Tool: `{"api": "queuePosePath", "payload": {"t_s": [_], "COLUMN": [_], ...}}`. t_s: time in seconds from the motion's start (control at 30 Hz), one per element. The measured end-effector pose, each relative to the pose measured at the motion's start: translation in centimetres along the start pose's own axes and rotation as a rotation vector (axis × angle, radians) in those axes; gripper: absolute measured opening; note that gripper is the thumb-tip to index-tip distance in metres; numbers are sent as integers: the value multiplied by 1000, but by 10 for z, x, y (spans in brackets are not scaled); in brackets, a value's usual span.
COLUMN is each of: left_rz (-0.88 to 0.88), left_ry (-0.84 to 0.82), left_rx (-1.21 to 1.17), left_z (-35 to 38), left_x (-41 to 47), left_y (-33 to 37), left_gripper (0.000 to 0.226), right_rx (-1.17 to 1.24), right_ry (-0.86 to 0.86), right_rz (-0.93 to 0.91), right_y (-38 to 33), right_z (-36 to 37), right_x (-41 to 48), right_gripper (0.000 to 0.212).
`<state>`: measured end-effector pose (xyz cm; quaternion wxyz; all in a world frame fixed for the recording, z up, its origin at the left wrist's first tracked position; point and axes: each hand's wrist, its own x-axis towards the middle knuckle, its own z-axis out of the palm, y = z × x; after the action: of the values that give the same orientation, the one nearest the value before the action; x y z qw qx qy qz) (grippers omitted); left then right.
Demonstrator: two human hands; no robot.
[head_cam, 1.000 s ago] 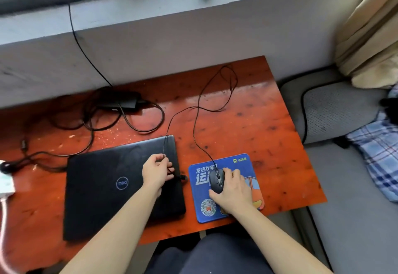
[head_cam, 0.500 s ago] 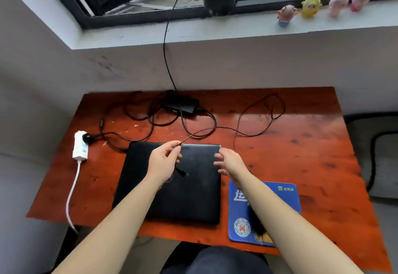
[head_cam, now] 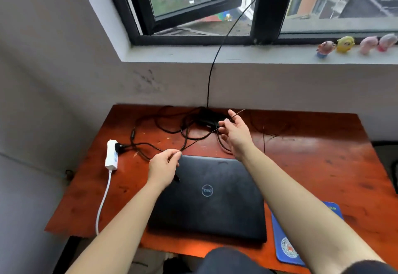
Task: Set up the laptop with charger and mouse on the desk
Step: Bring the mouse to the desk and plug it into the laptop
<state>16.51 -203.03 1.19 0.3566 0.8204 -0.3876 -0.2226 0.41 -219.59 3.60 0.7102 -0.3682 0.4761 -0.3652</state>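
A black laptop (head_cam: 207, 190) is seen lying shut on the red-brown table (head_cam: 301, 166), near the front edge and a bit to the left of the middle. Its round logo is turned up.

A thin mouse cable (head_cam: 200, 140) is held up in the air over the back of the laptop. It is pinched between the thumb and first finger of the left hand (head_cam: 163, 166), which is curled. The small plug (head_cam: 177, 178) at the cable's end is seen hanging just under this hand, over the laptop lid.

The right hand (head_cam: 234, 130) is reached out farther back, over the tangle of wires. Its fingers are spread and mostly straight. The thin cable is laid across them and sticks out past the fingertips. It cannot be told if the cable is squeezed there or only resting.

The black charger box (head_cam: 207, 118) is found at the back of the table, by the wall, with thick black wires looped around it. One black wire (head_cam: 210, 80) is led up the wall to the window.

A white power strip (head_cam: 112, 155) is placed on the left side of the table, with a black plug in it.

A blue mouse pad (head_cam: 286, 248) is seen at the front right, partly hidden by the right arm.

Four small toys (head_cam: 344, 45) are lined up on the window sill.
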Motion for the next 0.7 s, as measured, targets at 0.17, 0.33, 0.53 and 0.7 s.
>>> {"api": "queuePosePath", "payload": {"t_s": [0.17, 0.33, 0.53, 0.7], "left_rz": [-46, -144, -328, -498], "left_ry": [52, 98, 88, 79], "left_rx": [-274, -576, -691, -739], "left_z": [-55, -90, -81, -57], "left_x": [41, 59, 64, 67], "left_y": [-40, -71, -114, -151], "left_gripper": [13, 12, 15, 12], "right_rx": [60, 10, -1, 30], "right_ry": [130, 101, 59, 53], "right_rz": [-112, -141, -70, 77], "right_y": [-3, 17, 51, 97], "right_z": [65, 118, 140, 145], "right_x": [0, -11, -2, 33], "right_gripper": [48, 60, 61, 56]}}
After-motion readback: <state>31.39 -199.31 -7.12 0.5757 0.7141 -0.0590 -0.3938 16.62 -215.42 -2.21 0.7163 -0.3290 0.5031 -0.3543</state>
